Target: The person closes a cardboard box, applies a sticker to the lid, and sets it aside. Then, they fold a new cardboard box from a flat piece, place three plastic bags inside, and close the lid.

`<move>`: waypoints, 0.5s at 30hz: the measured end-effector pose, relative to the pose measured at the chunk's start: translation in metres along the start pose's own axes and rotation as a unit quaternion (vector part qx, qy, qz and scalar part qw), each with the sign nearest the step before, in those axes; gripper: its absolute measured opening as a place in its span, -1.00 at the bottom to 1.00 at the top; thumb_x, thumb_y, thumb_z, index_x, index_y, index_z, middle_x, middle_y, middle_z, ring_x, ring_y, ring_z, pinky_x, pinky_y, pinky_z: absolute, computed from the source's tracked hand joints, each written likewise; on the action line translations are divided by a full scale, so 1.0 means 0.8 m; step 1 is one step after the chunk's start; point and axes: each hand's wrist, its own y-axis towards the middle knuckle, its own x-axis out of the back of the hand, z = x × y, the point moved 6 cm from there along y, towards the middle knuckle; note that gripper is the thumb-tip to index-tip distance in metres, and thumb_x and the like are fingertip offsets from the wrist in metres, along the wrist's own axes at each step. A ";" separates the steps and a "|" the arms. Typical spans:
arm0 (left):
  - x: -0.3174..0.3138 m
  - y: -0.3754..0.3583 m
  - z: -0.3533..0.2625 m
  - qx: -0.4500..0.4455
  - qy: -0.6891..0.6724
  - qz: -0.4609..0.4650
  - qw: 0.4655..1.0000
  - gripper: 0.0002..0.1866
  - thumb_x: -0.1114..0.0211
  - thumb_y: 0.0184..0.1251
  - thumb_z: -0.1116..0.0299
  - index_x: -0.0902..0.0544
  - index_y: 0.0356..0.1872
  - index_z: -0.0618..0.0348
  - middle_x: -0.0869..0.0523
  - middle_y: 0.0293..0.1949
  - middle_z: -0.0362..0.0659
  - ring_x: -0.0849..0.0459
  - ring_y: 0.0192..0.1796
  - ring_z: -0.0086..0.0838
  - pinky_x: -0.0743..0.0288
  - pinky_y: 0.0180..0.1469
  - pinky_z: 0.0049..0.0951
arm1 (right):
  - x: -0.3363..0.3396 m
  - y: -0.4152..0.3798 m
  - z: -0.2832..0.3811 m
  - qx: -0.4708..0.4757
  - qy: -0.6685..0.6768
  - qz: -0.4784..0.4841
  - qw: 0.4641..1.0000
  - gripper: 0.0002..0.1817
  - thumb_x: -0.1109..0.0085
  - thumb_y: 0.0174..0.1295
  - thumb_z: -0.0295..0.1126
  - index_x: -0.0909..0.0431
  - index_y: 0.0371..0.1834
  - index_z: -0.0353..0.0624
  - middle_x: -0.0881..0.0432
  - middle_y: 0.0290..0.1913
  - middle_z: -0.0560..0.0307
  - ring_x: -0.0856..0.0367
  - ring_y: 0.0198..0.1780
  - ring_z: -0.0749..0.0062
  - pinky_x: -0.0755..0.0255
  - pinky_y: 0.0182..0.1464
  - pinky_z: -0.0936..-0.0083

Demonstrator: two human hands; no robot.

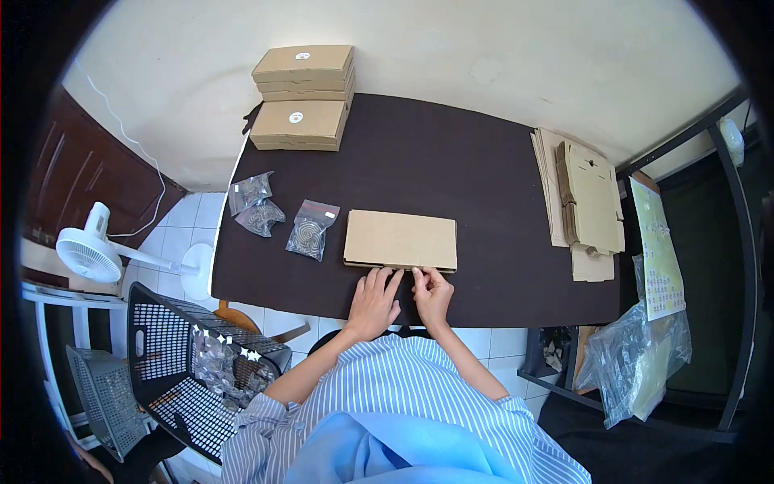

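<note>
A closed brown cardboard box (401,239) lies flat near the table's front edge, with a narrow dark gap along its near side. My left hand (373,305) rests at that side, its fingers stretched out and the tips touching the front edge. Beside it, my right hand (433,297) pinches the front edge near the middle of the box; the exact grip under the fingertips is partly hidden. Just left of the box lies a clear zip bag (312,230) of dark coiled items. Two similar bags (256,206) overlap farther left.
Closed boxes with round stickers (302,125) are stacked at the back left. Flat unfolded cardboard (588,198) is piled on the right. A black plastic basket (173,363) holding bags and a white fan (87,252) stand left of the table; a metal rack (730,266) stands right.
</note>
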 end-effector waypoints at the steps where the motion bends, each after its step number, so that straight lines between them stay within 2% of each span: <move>1: -0.001 0.000 0.001 0.000 -0.002 -0.001 1.000 -0.32 -0.27 0.01 0.35 -0.30 0.24 0.23 -0.36 0.08 0.03 -0.30 0.17 -0.15 -0.23 0.09 -0.21 | -0.002 -0.001 -0.001 -0.034 0.031 0.013 0.999 -0.84 -0.18 0.21 -0.45 -0.60 -0.43 -0.35 -0.48 -0.70 0.31 -0.38 -0.65 0.76 -0.26 -0.59 0.73; 4: -0.002 -0.001 0.001 0.003 -0.012 0.001 1.000 -0.31 -0.27 0.01 0.35 -0.29 0.25 0.23 -0.36 0.07 0.05 -0.30 0.18 -0.12 -0.22 0.14 -0.17 | -0.001 0.002 -0.004 0.008 0.025 0.010 1.000 -0.85 -0.17 0.21 -0.45 -0.61 -0.39 -0.35 -0.57 -0.63 0.24 -0.49 -0.59 0.71 -0.36 -0.51 0.72; 7: -0.004 -0.001 0.003 0.002 -0.019 0.001 1.000 -0.31 -0.27 0.01 0.35 -0.28 0.25 0.23 -0.36 0.04 0.07 -0.32 0.15 -0.09 -0.20 0.19 -0.13 | -0.002 0.002 -0.010 -0.014 0.025 0.027 0.999 -0.85 -0.18 0.21 -0.45 -0.63 -0.37 -0.35 -0.59 -0.63 0.22 -0.53 -0.54 0.70 -0.37 -0.46 0.71; 15: -0.006 -0.002 0.006 -0.007 -0.017 -0.003 1.000 -0.31 -0.29 0.00 0.34 -0.30 0.24 0.23 -0.38 -0.11 0.06 -0.36 0.05 -0.09 -0.18 0.25 -0.07 | 0.002 0.005 -0.001 -0.030 -0.002 0.022 0.999 -0.84 -0.20 0.18 -0.44 -0.64 -0.39 -0.35 -0.56 -0.68 0.23 -0.51 -0.59 0.70 -0.33 -0.52 0.72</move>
